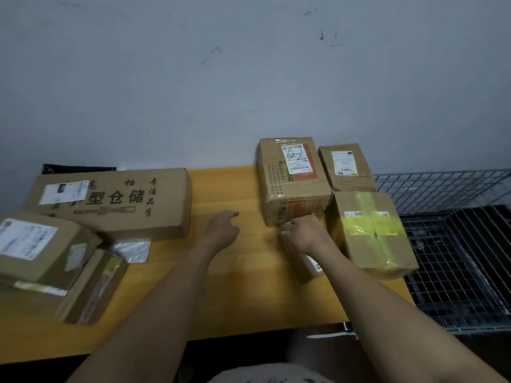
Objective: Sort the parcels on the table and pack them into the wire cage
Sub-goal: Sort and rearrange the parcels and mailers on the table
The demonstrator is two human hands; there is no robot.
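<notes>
Cardboard parcels lie on a yellow wooden table (243, 286). At the right stand a tall box marked "52" (293, 183), a smaller box (347, 167) behind it and a box with yellow tape (370, 233). My right hand (301, 233) rests on a small low parcel (300, 261) between them, fingers curled over its far end. My left hand (222, 228) hovers over bare table, fingers loosely apart, holding nothing. The wire cage (456, 244) stands to the right of the table, below its level.
A long flat carton with printed characters (116, 201) lies at the left, with two smaller parcels (41, 247) stacked in front of it and a clear plastic bag (132, 250). A grey wall rises behind the table.
</notes>
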